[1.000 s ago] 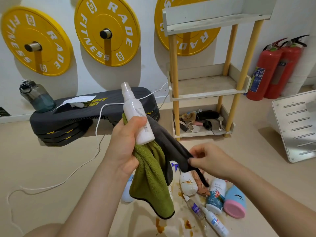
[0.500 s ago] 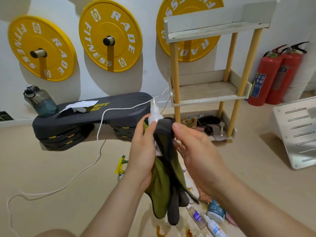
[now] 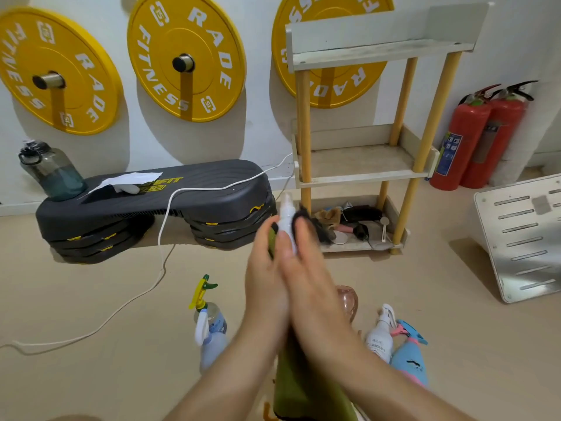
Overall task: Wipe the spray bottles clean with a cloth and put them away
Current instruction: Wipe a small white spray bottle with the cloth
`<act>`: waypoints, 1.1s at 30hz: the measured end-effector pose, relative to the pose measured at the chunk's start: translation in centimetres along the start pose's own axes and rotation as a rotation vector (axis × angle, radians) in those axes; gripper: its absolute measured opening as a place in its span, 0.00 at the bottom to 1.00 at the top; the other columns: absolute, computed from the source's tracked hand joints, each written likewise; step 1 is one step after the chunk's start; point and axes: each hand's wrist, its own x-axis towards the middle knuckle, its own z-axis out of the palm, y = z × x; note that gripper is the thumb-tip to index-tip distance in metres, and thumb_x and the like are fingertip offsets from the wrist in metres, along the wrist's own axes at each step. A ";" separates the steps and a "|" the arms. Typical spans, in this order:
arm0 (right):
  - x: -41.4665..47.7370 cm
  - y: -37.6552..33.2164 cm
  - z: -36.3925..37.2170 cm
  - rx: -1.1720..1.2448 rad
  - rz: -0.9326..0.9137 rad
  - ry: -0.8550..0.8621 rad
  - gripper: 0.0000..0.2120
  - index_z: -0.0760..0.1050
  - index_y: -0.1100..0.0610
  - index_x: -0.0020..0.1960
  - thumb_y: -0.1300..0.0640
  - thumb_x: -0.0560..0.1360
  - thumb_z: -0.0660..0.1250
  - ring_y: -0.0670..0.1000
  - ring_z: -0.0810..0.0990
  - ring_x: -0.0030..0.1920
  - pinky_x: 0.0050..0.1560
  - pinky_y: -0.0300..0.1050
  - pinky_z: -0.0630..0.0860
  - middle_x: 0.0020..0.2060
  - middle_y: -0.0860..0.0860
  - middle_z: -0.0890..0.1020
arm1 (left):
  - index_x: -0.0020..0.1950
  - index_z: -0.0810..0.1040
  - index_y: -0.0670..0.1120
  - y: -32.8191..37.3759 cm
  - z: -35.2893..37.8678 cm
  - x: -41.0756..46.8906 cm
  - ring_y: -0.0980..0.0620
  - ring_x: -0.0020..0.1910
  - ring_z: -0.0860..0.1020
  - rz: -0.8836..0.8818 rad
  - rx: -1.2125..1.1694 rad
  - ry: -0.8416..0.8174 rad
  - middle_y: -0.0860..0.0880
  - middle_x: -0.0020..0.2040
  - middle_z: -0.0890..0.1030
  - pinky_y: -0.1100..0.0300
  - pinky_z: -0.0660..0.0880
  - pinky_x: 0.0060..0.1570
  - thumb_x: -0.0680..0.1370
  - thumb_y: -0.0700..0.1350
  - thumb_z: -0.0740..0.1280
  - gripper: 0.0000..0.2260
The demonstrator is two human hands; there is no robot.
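Left hand (image 3: 263, 270) grips a small white spray bottle (image 3: 287, 212) upright, and I see the right hand (image 3: 308, 268) clasping the green cloth (image 3: 303, 390) around its body. On the floor (image 3: 91, 299) below them sit a clear trigger bottle (image 3: 210, 325), a white pump bottle (image 3: 379, 340) and a blue-pink bottle (image 3: 410, 361).

A wooden three-tier shelf rack (image 3: 364, 174) stands against the white wall (image 3: 261, 138) on a beige floor (image 3: 91, 299). Left of the rack hang yellow weight plates (image 3: 185, 59) above a dark step platform (image 3: 151, 202); right of it stand two red fire extinguishers (image 3: 473, 141).
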 end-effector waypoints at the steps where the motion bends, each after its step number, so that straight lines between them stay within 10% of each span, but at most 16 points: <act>1: -0.7 0.1 0.5 -0.080 -0.011 -0.057 0.22 0.51 0.36 0.75 0.41 0.82 0.52 0.22 0.50 0.70 0.69 0.21 0.46 0.71 0.27 0.55 | 0.62 0.74 0.57 -0.3 -0.5 0.4 0.57 0.56 0.80 0.000 0.025 -0.012 0.58 0.55 0.82 0.55 0.76 0.57 0.76 0.56 0.62 0.15; 4: 0.4 0.3 -0.3 -0.100 0.010 -0.038 0.28 0.50 0.43 0.80 0.42 0.83 0.54 0.24 0.51 0.70 0.67 0.20 0.47 0.72 0.31 0.57 | 0.64 0.73 0.58 -0.7 -0.2 0.0 0.58 0.58 0.79 0.027 0.113 -0.045 0.57 0.57 0.81 0.58 0.76 0.59 0.75 0.57 0.61 0.17; 8: 2.3 -0.5 -3.4 0.284 0.164 0.087 0.20 0.72 0.52 0.71 0.47 0.82 0.59 0.46 0.75 0.68 0.72 0.47 0.69 0.67 0.49 0.78 | 0.67 0.72 0.61 0.3 1.9 -2.9 0.67 0.62 0.72 0.066 0.227 -0.105 0.59 0.61 0.75 0.71 0.67 0.61 0.79 0.56 0.56 0.17; 13: 0.0 0.3 -0.9 0.245 0.211 0.078 0.15 0.62 0.38 0.69 0.51 0.84 0.55 0.24 0.75 0.44 0.42 0.19 0.69 0.52 0.36 0.76 | 0.65 0.75 0.56 0.5 0.3 0.8 0.64 0.56 0.75 -0.033 0.199 0.012 0.52 0.57 0.76 0.63 0.73 0.60 0.81 0.54 0.58 0.14; 17: 0.2 0.1 -0.6 0.329 0.227 0.205 0.13 0.74 0.51 0.64 0.48 0.83 0.60 0.44 0.82 0.54 0.57 0.41 0.77 0.51 0.51 0.83 | 0.70 0.73 0.55 1.1 1.1 -1.1 0.75 0.53 0.72 -0.010 0.214 -0.035 0.59 0.55 0.74 0.79 0.66 0.52 0.83 0.44 0.62 0.16; 27: 4.4 -4.6 -7.3 0.632 0.269 0.179 0.10 0.77 0.60 0.48 0.53 0.78 0.67 0.55 0.81 0.36 0.45 0.52 0.78 0.38 0.57 0.81 | 0.60 0.78 0.45 3.5 -0.9 -0.3 0.46 0.46 0.83 -0.348 -0.377 -0.169 0.44 0.50 0.86 0.54 0.81 0.46 0.66 0.32 0.67 0.24; 33: 4.4 -6.1 -7.6 0.638 0.224 0.033 0.11 0.77 0.61 0.49 0.53 0.77 0.68 0.55 0.80 0.34 0.44 0.54 0.77 0.36 0.57 0.81 | 0.50 0.84 0.55 3.9 -3.1 0.8 0.55 0.48 0.84 -0.245 0.282 -0.492 0.54 0.46 0.86 0.57 0.80 0.50 0.73 0.40 0.76 0.11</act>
